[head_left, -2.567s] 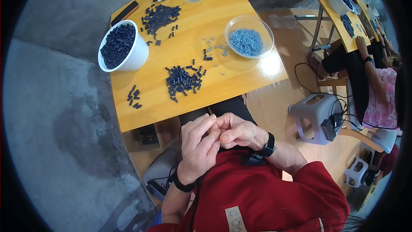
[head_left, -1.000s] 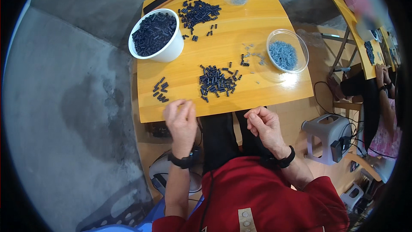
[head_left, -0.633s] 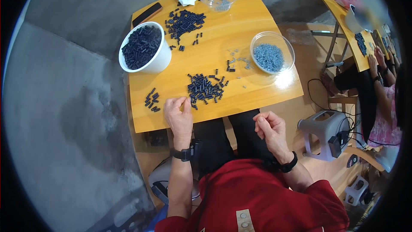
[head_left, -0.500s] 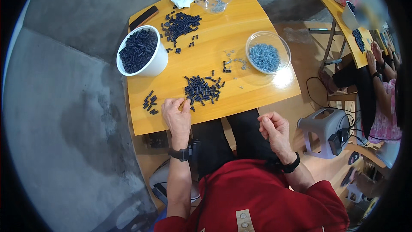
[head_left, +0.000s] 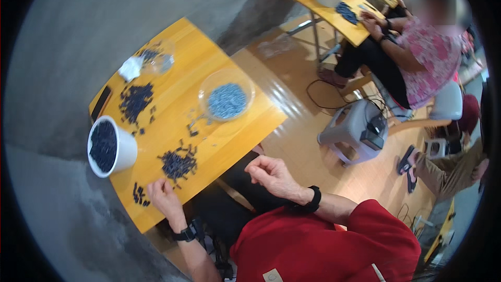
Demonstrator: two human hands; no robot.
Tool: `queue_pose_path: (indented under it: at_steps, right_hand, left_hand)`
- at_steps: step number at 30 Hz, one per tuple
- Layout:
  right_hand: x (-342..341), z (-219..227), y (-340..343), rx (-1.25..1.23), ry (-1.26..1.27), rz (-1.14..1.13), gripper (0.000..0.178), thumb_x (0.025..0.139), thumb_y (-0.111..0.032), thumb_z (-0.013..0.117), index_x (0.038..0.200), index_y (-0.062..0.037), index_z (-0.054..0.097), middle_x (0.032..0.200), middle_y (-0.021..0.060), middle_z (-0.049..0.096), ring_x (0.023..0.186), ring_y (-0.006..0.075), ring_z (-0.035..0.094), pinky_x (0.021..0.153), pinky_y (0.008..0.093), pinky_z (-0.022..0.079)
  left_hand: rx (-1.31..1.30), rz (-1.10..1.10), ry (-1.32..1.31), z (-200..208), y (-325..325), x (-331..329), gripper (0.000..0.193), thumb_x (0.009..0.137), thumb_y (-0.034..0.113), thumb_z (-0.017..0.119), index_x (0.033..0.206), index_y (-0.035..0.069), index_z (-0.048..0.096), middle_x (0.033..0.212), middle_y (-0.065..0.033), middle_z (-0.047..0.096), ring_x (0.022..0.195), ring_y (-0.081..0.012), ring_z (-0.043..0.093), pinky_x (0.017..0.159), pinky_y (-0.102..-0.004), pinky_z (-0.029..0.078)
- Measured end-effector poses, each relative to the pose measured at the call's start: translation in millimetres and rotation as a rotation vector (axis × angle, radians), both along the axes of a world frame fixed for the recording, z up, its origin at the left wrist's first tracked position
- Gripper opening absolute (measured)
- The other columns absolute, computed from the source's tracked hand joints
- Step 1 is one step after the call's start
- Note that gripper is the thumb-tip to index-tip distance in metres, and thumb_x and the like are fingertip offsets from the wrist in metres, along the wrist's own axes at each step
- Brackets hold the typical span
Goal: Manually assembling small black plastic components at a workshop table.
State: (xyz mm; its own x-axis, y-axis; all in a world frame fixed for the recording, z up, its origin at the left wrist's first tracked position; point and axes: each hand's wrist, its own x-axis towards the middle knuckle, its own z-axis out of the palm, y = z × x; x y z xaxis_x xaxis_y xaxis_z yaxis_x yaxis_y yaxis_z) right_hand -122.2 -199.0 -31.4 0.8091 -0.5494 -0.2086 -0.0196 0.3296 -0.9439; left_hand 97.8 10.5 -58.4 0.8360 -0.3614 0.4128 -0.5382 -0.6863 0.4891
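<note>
My left hand (head_left: pixel 165 198) rests on the table's near edge with its fingers curled together, and whatever they pinch is too small to make out. Just left of it lies a small group of short black tubular pieces (head_left: pixel 140 195). A larger heap of the same black pieces (head_left: pixel 177 164) lies just beyond it. Off the table's front edge, above my lap, my right hand (head_left: pixel 274 176) is closed with thumb and fingers together; anything inside is hidden. A clear round bowl (head_left: pixel 252 95) of tiny blue-grey parts (head_left: pixel 227 100) stands on the table's right side.
A white bucket (head_left: pixel 127 151) full of black pieces stands at the table's left edge. Behind it are a phone (head_left: pixel 101 103), another black heap (head_left: pixel 135 103), crumpled white paper (head_left: pixel 130 68) and a clear lid-like dish (head_left: pixel 166 52). A grey stool (head_left: pixel 350 131) and a seated person (head_left: pixel 417 68) are to the right.
The view has swung to the right, so the table appears further left and tilted. My right hand is now closer to the table's front edge. My left hand stays beside the small group.
</note>
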Motion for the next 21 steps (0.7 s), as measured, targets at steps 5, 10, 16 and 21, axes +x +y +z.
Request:
queue_pose_path:
  at_steps: [5,10,16,21]
  right_hand:
    - [-18,3,-13,0.076,0.022,-0.265,0.017,0.099,-0.017,0.057,0.097,-0.0021,0.065,0.075,-0.0015,0.06,0.067,0.0043,0.054,0.06,0.0196,0.044]
    - [-41,-9,-21,0.093,-0.01,-0.439,0.016,0.099,-0.017,0.057,0.099,-0.0031,0.066,0.072,-0.0029,0.059,0.067,0.0036,0.054,0.061,0.0196,0.045]
    - [-5,18,18,-0.387,-0.176,0.028,0.008,0.09,-0.004,0.067,0.096,-0.0001,0.065,0.083,0.0037,0.061,0.068,0.0073,0.055,0.06,0.0223,0.044]
    - [24,30,29,-0.476,-0.287,0.109,0.013,0.086,-0.001,0.07,0.099,-0.0016,0.066,0.085,0.0043,0.06,0.063,0.0092,0.054,0.057,0.0233,0.043]
  left_hand:
    - [-0.121,0.047,0.055,11,2,-3,0.007,0.086,-0.004,0.063,0.093,-0.003,0.062,0.087,-0.0121,0.061,0.079,-0.0263,0.058,0.072,-0.0354,0.047]
    - [-0.618,0.002,0.438,39,-2,-61,0.013,0.091,-0.001,0.062,0.103,-0.004,0.064,0.095,-0.0072,0.064,0.08,-0.0145,0.061,0.071,-0.0254,0.049]
    - [-1.058,-0.341,1.001,63,-37,-109,0.022,0.09,-0.004,0.062,0.112,-0.005,0.063,0.103,-0.0169,0.068,0.086,-0.0239,0.071,0.071,-0.0326,0.058]
    - [-1.15,-0.417,1.081,67,-31,-115,0.019,0.092,-0.001,0.06,0.111,-0.002,0.062,0.101,-0.0196,0.071,0.092,-0.0271,0.071,0.079,-0.0369,0.057]
